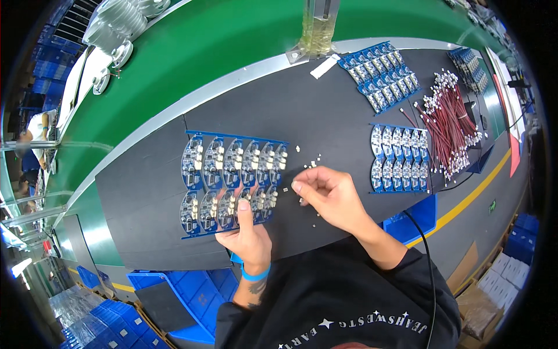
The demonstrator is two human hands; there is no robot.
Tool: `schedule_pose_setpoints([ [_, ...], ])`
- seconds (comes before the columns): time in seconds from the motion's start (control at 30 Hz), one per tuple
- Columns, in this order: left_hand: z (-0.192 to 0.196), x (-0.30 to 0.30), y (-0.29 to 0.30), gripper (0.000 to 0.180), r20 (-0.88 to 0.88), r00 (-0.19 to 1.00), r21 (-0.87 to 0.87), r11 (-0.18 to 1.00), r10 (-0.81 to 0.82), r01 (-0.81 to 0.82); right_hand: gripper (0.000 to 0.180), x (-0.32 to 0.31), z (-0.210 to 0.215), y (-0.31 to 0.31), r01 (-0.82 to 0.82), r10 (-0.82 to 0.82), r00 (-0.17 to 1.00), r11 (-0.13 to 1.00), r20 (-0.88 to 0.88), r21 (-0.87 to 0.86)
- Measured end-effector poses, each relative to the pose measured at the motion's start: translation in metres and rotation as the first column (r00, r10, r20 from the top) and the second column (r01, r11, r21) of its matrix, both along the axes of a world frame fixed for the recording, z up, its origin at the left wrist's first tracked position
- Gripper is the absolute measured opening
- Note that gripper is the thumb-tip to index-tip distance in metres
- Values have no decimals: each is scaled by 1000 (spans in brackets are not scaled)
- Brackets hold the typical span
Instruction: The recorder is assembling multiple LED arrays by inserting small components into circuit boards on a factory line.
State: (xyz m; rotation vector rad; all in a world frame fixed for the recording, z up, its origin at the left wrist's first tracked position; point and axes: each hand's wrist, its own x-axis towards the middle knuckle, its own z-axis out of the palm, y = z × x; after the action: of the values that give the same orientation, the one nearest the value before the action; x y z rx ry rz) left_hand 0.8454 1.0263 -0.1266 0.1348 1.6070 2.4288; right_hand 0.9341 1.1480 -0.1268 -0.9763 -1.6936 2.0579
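Note:
My left hand (250, 243) grips a blue circuit board panel (222, 157) by its near edge, thumb on top and fingers underneath. The panel carries two rows of curved boards with white connectors and dark components. Just right of it, my right hand (334, 199) is closed in a pinch, thumb against forefinger. Whatever may be between those fingertips is too small to make out. Tiny white connectors (313, 164) lie scattered on the dark mat around that hand.
Further right lie another board panel (399, 158), stacked panels (381, 75) and a heap of red wires with white plugs (447, 125). A metal post (318, 29) stands at the back. Blue bins (192, 302) sit below the front edge. A black cable (429, 262) hangs near my right arm.

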Motion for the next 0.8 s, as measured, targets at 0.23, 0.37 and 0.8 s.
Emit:
schedule_pose_setpoints([
  [0.23, -11, 14, -3, 35, -113, 989, -101, 989, 99, -111, 22, -8, -8, 7, -15, 9, 999, 990, -45, -140],
  [0.37, -22, 15, -8, 28, -463, 882, -274, 933, 86, -235, 22, -4, -2, 4, -71, 71, 987, 997, 147, -4],
  [0.8, -18, 16, -10, 16, -592, 805, -400, 880, -35, -256, 20, -20, -3, -3, 49, -70, 989, 987, -133, -156],
])
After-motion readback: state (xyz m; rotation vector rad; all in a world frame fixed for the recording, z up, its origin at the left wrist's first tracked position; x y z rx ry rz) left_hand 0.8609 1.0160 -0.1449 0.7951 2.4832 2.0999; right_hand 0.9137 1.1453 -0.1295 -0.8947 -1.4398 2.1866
